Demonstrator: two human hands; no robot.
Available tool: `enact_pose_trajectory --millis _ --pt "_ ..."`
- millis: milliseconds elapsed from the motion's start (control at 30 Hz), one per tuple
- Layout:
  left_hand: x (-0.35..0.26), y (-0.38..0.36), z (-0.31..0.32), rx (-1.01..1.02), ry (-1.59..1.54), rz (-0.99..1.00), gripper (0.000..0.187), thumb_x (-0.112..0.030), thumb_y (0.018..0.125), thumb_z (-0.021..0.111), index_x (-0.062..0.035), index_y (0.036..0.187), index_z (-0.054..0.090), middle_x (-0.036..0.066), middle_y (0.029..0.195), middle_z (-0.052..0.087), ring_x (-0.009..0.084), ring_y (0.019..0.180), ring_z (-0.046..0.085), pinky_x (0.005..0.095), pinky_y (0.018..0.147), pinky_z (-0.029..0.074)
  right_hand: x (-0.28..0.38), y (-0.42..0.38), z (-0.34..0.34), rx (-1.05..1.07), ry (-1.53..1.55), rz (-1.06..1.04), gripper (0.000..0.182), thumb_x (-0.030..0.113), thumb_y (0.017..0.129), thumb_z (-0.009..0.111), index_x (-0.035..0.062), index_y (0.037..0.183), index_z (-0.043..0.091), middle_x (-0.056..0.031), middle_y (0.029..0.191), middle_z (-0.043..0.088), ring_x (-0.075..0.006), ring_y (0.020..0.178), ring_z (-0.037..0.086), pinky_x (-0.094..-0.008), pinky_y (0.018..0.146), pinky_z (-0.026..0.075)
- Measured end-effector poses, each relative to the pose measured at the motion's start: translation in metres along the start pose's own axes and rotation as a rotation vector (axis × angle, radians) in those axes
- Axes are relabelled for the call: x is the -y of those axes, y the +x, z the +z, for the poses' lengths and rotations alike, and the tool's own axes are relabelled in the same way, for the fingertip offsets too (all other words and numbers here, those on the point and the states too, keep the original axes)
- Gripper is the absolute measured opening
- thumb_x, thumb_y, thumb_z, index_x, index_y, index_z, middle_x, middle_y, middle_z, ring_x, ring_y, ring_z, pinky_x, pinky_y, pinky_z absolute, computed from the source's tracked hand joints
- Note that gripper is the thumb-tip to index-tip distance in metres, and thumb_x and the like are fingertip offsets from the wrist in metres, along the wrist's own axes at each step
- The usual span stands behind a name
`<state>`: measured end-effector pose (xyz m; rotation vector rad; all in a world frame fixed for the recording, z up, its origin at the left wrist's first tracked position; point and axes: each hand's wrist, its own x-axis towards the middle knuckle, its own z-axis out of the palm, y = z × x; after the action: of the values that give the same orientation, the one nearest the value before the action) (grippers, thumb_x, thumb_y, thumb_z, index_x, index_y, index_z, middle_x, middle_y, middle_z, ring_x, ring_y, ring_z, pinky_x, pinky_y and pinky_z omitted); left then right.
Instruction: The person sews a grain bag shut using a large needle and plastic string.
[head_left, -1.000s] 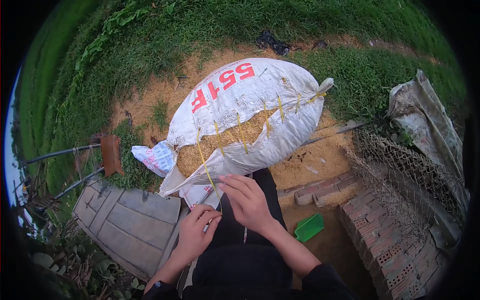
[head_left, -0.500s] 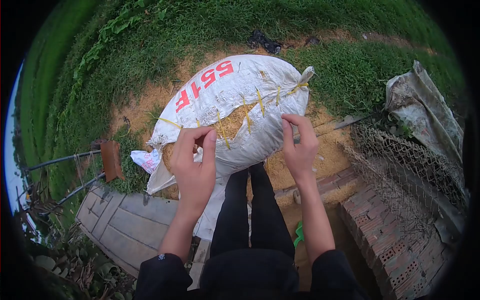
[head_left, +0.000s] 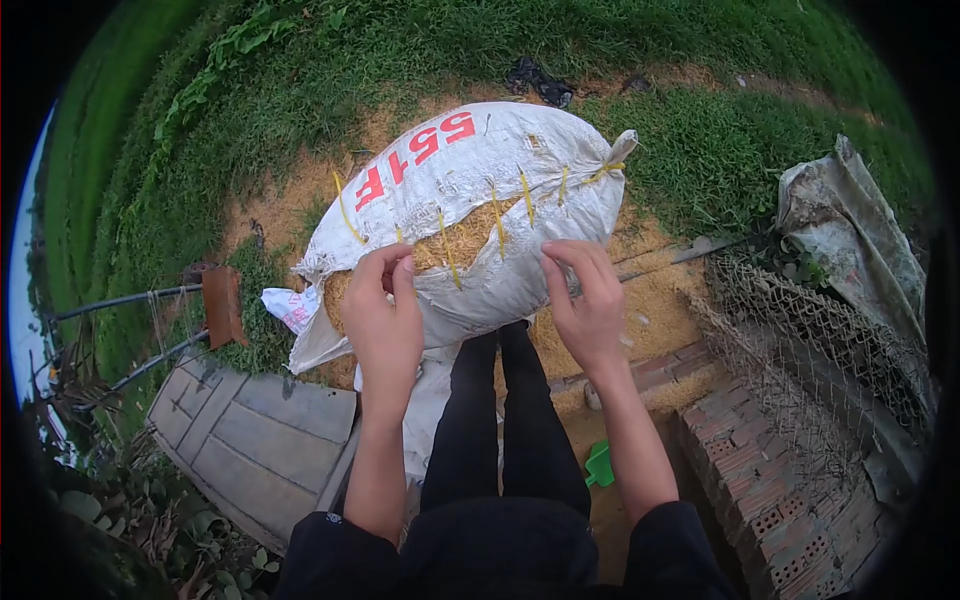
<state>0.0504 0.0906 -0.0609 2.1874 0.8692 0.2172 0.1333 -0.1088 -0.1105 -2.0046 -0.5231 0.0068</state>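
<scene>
Sack point(head_left: 545, 145) of white woven plastic, printed in red, was seen on its side on husk-strewn ground point(head_left: 655, 305), just beyond the legs point(head_left: 535, 430). Its long slit was filled with loose yellowish husks point(head_left: 470, 240). From its bulk, a load awkward rather than dense could be judged; the cloth would be found soft, limp and slightly slippery, hardly fragile except at the frayed slit, where husks could be spilled. A surer hold would be had at the bunched neck point(head_left: 622, 150) and under the full belly than at the open flap. Five yellow stitches point(head_left: 499, 230) could be counted across the slit, besides one loose yellow strand point(head_left: 345, 210) curved over the cloth and one yellow tie point(head_left: 603, 172) at the neck.

Two hands were held over the sack's near side. On the left hand point(head_left: 383, 325) and the right hand point(head_left: 588, 320) alike, thumb and forefinger were held close together, the other fingers curled; whether anything was pinched could not be told.

Farther out, one printed bag point(head_left: 290, 308) was partly hidden by the sack's corner, one green scoop point(head_left: 600, 465) was seen near the right forearm, and one black plastic scrap point(head_left: 540, 82) was framed by grass point(head_left: 690, 150).
</scene>
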Motion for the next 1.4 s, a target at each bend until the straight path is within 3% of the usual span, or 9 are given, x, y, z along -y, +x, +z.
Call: enact_pose_trajectory --millis 200,467,633,800,933,1167,1233,1333,1400 --pt "0.015 -0.008 -0.014 -0.029 -0.048 -0.175 0.015 -0.01 0.097 0.065 0.0029 0.103 0.07 0.011 0.087 0.07 0.0177 0.073 0.064 0.0324 0.071 0.051 0.02 -0.031 0.022 0.081 0.096 0.186 0.009 -0.001 0.089 0.069 -0.0005 0.098 0.068 -0.014 0.096 0.069 -0.0319 0.091 0.067 -0.0397 0.08 0.052" --pt "0.018 -0.007 -0.039 -0.142 -0.233 -0.306 0.019 -0.011 0.099 0.064 0.0021 0.111 0.069 0.003 0.09 0.069 0.0086 0.077 0.057 0.0251 0.071 0.047 0.03 -0.031 0.032 0.133 0.127 0.216 0.008 0.0 0.09 0.069 -0.0009 0.098 0.068 -0.0138 0.093 0.069 -0.0304 0.087 0.067 -0.0379 0.079 0.052" --pt "0.042 -0.018 -0.068 -0.088 -0.065 -0.266 0.015 -0.007 0.096 0.065 0.001 0.109 0.069 0.006 0.093 0.069 0.0101 0.075 0.059 0.0272 0.068 0.048 0.048 -0.024 0.048 0.178 0.157 0.243 0.008 0.0 0.091 0.069 -0.0016 0.099 0.068 -0.0139 0.092 0.069 -0.0299 0.087 0.067 -0.0373 0.078 0.052" --pt "0.044 -0.033 -0.077 0.005 0.25 0.013 0.018 -0.011 0.088 0.074 -0.0032 0.103 0.07 0.009 0.092 0.068 0.0234 0.086 0.061 0.0377 0.084 0.044 0.072 0.025 0.102 0.157 0.156 0.06 0.009 0.004 0.092 0.068 -0.0021 0.099 0.068 -0.0144 0.092 0.068 -0.03 0.086 0.066 -0.0386 0.077 0.051" --pt "0.055 -0.04 -0.075 0.003 0.359 0.122 0.02 -0.018 0.085 0.078 -0.0066 0.1 0.071 0.006 0.094 0.067 0.0252 0.092 0.059 0.039 0.089 0.038 0.065 0.07 0.174 0.305 -0.299 -0.144 0.027 0.026 0.09 0.072 0.001 0.099 0.071 -0.0127 0.095 0.071 -0.0301 0.093 0.063 -0.0456 0.086 0.046" --pt "0.07 -0.042 -0.073 0.087 0.361 0.132 0.021 -0.021 0.084 0.078 -0.0066 0.098 0.071 0.004 0.096 0.066 0.0248 0.092 0.058 0.0386 0.086 0.037 0.061 0.097 0.216 0.621 -0.392 -0.17 0.031 0.03 0.09 0.071 0.001 0.101 0.071 -0.0124 0.089 0.072 -0.0272 0.093 0.065 -0.0414 0.088 0.047" --pt "0.071 -0.04 -0.07 0.089 0.34 0.115 0.02 -0.02 0.084 0.077 -0.0067 0.098 0.072 0.004 0.094 0.066 0.0247 0.091 0.058 0.0385 0.086 0.036 0.069 0.107 0.208 0.814 0.063 0.293 0.026 0.025 0.096 0.067 -0.0008 0.1 0.07 -0.0094 0.084 0.071 -0.0188 0.083 0.065 -0.0309 0.08 0.049" --pt "0.07 -0.04 -0.063 0.077 0.234 0.078 0.017 -0.02 0.084 0.077 -0.007 0.094 0.071 0.004 0.09 0.066 0.0237 0.091 0.058 0.0389 0.085 0.036 0.093 0.106 0.176 0.768 0.664 0.416 0.024 0.02 0.102 0.061 -0.0021 0.102 0.07 -0.0049 0.081 0.068 -0.0107 0.074 0.061 -0.0244 0.072 0.047" --pt "0.063 -0.037 -0.062 0.078 0.253 0.076 0.017 -0.02 0.085 0.076 -0.0069 0.095 0.071 0.004 0.089 0.067 0.0232 0.09 0.059 0.0394 0.085 0.035 0.112 0.105 0.148 0.695 0.689 0.387 0.022 0.017 0.104 0.059 -0.0023 0.104 0.07 -0.0035 0.078 0.067 -0.0081 0.073 0.059 -0.0226 0.069 0.047"
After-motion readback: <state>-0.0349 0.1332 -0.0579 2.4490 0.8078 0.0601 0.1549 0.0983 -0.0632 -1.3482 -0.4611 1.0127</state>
